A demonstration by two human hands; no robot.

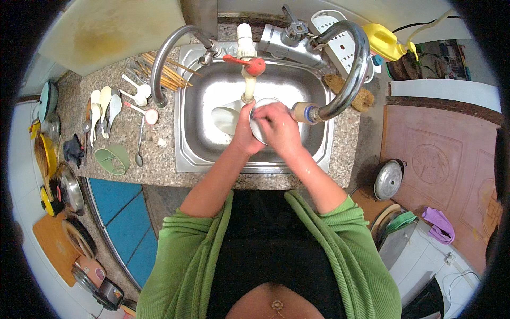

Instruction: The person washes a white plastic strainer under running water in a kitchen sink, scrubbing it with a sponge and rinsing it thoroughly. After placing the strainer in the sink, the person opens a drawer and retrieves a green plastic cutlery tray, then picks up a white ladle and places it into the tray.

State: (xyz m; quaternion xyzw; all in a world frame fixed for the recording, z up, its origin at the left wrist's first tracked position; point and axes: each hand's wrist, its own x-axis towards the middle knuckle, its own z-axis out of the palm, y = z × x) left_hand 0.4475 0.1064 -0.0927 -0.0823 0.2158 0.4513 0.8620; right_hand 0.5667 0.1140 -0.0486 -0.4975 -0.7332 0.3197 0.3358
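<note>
Over the steel sink [199,131], my left hand [246,133] grips a small white round container [259,129] by its left side. The fingers of my right hand [281,127] reach into its opening and look slightly blurred; whether they hold anything is hidden. Below and left of it, a pale whitish vessel [225,119] lies in the basin. A white tap with a red lever [255,66] ends just above my left fingertips. The nozzle of a curved steel faucet [305,113] is close to the right of my right hand.
Left on the granite counter lie chopsticks [169,75], several white spoons [95,119], a metal spoon [138,155] and a green utensil holder [112,159]. Another curved faucet [159,63] overhangs the sink's left edge. Brown scrubbers [362,99] and a yellow jug [382,42] are at the right.
</note>
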